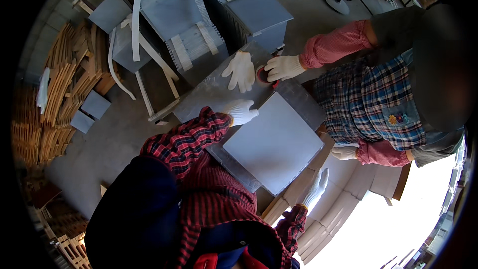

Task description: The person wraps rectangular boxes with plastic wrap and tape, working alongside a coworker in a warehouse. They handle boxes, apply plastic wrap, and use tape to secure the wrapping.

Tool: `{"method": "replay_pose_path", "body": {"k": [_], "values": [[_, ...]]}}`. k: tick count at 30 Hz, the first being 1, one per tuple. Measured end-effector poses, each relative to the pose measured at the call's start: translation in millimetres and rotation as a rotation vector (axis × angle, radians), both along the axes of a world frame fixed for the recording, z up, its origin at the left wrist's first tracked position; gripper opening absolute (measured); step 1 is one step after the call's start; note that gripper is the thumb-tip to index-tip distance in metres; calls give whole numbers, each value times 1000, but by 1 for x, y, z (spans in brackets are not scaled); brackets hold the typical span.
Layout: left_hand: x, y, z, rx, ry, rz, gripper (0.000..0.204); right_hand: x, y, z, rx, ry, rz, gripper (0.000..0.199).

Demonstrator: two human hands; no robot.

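Over a grey worktable [209, 94], a person in a red-and-black checked shirt steadies a pale grey square board [273, 142]. Their gloved left hand [240, 111] lies flat on the board's upper corner, fingers together; their gloved right hand [315, 187] rests open against its lower edge, clamping nothing. Across the table, a co-worker in a blue plaid apron presses a gloved hand [282, 67] on a small red round object [262, 74], beside a loose white glove [240, 70]. Stacked pale panels [343, 189] lie below.

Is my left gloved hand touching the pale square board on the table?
Touching. The head view shows the left hand with its gloved fingertips lying on the upper left edge of the pale square board.
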State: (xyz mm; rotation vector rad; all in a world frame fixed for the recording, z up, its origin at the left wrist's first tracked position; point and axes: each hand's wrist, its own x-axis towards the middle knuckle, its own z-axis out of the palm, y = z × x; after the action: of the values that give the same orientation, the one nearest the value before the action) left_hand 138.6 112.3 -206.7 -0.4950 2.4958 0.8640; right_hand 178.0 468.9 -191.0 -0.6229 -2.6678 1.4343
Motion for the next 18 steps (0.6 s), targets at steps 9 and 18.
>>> {"method": "replay_pose_path", "body": {"k": [9,18], "values": [[124,76,-79,306,-71,322,94,77,58,-143,-678,-520,-104,82],[143,99,-80,438,-30,400,88,85,50,-137,-709,-502,-95,83]]}}
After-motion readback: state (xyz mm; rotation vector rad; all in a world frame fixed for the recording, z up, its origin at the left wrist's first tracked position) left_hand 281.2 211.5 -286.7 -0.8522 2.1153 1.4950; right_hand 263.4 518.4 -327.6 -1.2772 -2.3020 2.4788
